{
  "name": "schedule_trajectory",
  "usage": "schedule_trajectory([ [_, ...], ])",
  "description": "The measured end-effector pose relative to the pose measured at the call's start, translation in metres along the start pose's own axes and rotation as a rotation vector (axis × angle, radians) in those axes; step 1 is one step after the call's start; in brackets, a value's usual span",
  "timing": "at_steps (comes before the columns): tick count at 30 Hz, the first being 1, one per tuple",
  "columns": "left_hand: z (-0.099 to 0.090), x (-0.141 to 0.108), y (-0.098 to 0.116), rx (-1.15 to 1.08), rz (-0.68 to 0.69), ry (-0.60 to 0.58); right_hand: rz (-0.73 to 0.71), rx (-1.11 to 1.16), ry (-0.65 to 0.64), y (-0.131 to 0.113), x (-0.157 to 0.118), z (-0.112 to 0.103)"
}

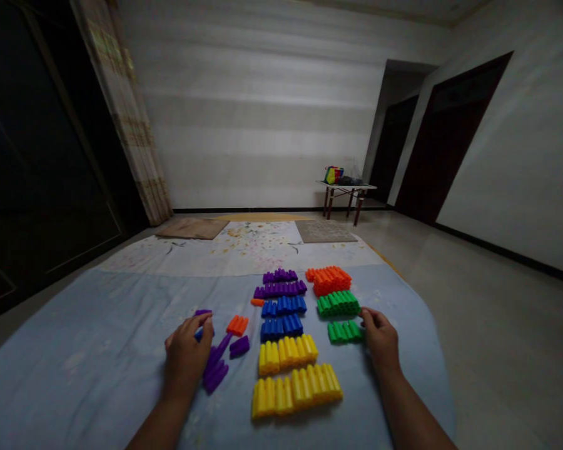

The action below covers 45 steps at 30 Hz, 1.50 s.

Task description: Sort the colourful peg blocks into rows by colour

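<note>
Rows of ribbed plastic blocks lie on a pale blue cloth. My right hand point(381, 340) is closed, thumb and index finger pinching the right end of the upper green row point(338, 304). A shorter green row point(344, 332) lies just below it. My left hand point(190, 350) has its fingers curled together over the loose pieces on the left. A bit of blue block point(205, 333) shows by its fingertips; whether they grip it is hidden. Around that hand lie purple blocks point(214, 375), another purple block point(239, 346) and an orange block point(238, 324).
Mid-cloth stand yellow rows point(298, 390), blue rows point(282, 327) and purple rows point(280, 289), with a stacked orange pile point(331, 280) at right. Brown mat point(194, 229) and grey mat point(325, 231) lie at the far edge. A small table point(370, 186) stands beyond.
</note>
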<state>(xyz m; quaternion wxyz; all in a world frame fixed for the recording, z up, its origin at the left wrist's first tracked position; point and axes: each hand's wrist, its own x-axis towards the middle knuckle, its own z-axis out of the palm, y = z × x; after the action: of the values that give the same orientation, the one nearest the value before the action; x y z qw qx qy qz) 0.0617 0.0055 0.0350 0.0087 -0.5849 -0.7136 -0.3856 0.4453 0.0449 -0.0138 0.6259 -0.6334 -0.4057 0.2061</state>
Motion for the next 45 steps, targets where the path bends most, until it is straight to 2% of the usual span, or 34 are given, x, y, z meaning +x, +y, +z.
schedule_trajectory([
  [2, -0.002, 0.001, -0.013, -0.016, -0.029, 0.063, -0.017, -0.019, -0.016, -0.001, -0.003, -0.001],
  [5, 0.000, 0.003, -0.029, -0.064, -0.081, 0.092, -0.073, -0.073, -0.038, -0.012, -0.010, -0.004],
  [9, 0.006, 0.003, -0.039, -0.157, -0.224, 0.079, -0.254, -0.147, -0.164, -0.051, -0.019, 0.008],
  [12, 0.007, 0.003, -0.040, -0.193, -0.297, 0.065, -0.483, -0.216, -0.373, -0.093, -0.028, 0.041],
  [14, 0.007, 0.003, -0.040, -0.195, -0.325, 0.048, -0.605, -0.298, -0.542, -0.117, -0.036, 0.074],
  [16, 0.007, 0.004, -0.041, -0.194, -0.347, 0.035, -0.683, -0.484, -0.668, -0.132, -0.045, 0.109],
  [20, 0.008, 0.005, -0.046, -0.215, -0.388, 0.004, -0.732, -0.893, -0.795, -0.140, -0.059, 0.169],
  [22, 0.009, 0.005, -0.049, -0.243, -0.393, -0.012, -0.721, -1.019, -0.842, -0.136, -0.062, 0.188],
  [25, 0.011, 0.006, -0.051, -0.270, -0.403, -0.005, -0.680, -1.097, -0.881, -0.128, -0.061, 0.205],
  [31, 0.013, 0.008, -0.048, -0.284, -0.403, 0.019, -0.652, -1.133, -0.911, -0.117, -0.059, 0.214],
  [36, 0.011, 0.009, -0.047, -0.263, -0.408, -0.003, -0.696, -1.060, -0.895, -0.124, -0.059, 0.209],
  [40, 0.010, 0.011, -0.046, -0.242, -0.425, -0.012, -0.686, -0.965, -0.859, -0.139, -0.039, 0.191],
  [43, 0.011, 0.011, -0.051, -0.233, -0.420, -0.009, -0.549, -0.812, -0.782, -0.144, -0.007, 0.166],
  [45, 0.016, 0.012, -0.059, -0.226, -0.408, -0.008, -0.429, -0.714, -0.686, -0.140, 0.019, 0.146],
])
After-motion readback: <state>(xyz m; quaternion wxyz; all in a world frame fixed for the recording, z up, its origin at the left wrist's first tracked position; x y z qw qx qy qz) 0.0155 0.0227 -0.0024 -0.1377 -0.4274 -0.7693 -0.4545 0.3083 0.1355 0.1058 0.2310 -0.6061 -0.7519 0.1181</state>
